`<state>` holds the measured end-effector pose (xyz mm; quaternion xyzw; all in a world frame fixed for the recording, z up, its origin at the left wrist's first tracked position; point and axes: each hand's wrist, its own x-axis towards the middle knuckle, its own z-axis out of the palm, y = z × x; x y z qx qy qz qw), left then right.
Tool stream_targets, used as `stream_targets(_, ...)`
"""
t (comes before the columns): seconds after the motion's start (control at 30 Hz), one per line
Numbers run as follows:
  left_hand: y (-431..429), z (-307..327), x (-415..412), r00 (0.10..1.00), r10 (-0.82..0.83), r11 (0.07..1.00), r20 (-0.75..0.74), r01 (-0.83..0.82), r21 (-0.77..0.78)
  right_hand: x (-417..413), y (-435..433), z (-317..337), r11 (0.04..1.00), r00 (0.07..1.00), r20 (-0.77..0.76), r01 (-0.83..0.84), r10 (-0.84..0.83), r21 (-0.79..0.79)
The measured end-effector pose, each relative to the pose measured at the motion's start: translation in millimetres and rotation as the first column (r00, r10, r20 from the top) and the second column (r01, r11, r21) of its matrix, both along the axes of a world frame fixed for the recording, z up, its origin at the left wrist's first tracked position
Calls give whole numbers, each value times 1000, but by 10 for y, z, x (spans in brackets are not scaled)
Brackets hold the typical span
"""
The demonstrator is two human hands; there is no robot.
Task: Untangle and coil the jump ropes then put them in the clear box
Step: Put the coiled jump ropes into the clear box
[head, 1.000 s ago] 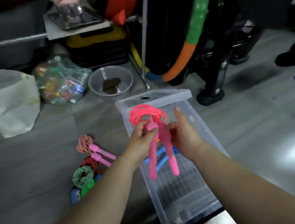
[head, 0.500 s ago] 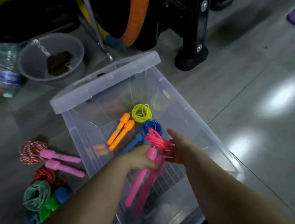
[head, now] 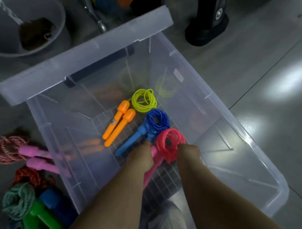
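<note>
coiled ropes (head: pixel 18 202) on floor outside clear box (head: pixel 237 126) left wall; left hand (head: pixel 141 159) clenched round pink handles, right hand (head: pixel 189 152) pinching coil of pink jump rope (head: pixel 171 139), low inside box, just beside blue rope (head: pixel 157 121); beyond, yellow rope (head: pixel 144 100) with orange handles on box floor

The clear box (head: pixel 221 121) has bare floor at its right side and near-left corner. The orange rope (head: pixel 119 122), blue rope (head: pixel 156 121) and pink rope (head: pixel 170 141) fill the middle; floor ropes (head: pixel 17 172) crowd outside its left wall.
</note>
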<state>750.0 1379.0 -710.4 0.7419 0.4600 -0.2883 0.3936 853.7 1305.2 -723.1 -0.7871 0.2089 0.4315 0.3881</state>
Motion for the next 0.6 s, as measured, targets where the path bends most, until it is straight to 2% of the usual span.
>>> stream_targets(0.1, -32, -46, 23, 1000, -2, 999, -3, 2, 44, 30, 27, -36, 997, 1000, -10, -4, 3, -75)
stream_targets(0.23, 36, 22, 16, 998, 51, 998, -38, -50, 34, 10, 107, 123, 984, 995, 10, -92, 95, -151)
stream_targets(0.33, 80, 350, 40, 993, 100, 994, 64, -102, 35, -30, 147, 326, 958, 936, 221, -243, 273, -154)
stream_targets(0.4, 67, 712, -10, 951, 144, 989, 274, -148, -9, -152, 193, 587, 944, 858, 395, -314, 328, -103)
stream_targets(0.5, -15, 1371, -406, 731, 342, 932, 591, -343, -116, -406, 273, 1034, 919, 743, 590, -393, 316, 2)
stream_targets(0.6, -44, 1750, -1231, 422, 495, 740, 759, -663, -113, -784, 457, 1483, 800, 636, 725, -565, 265, 203)
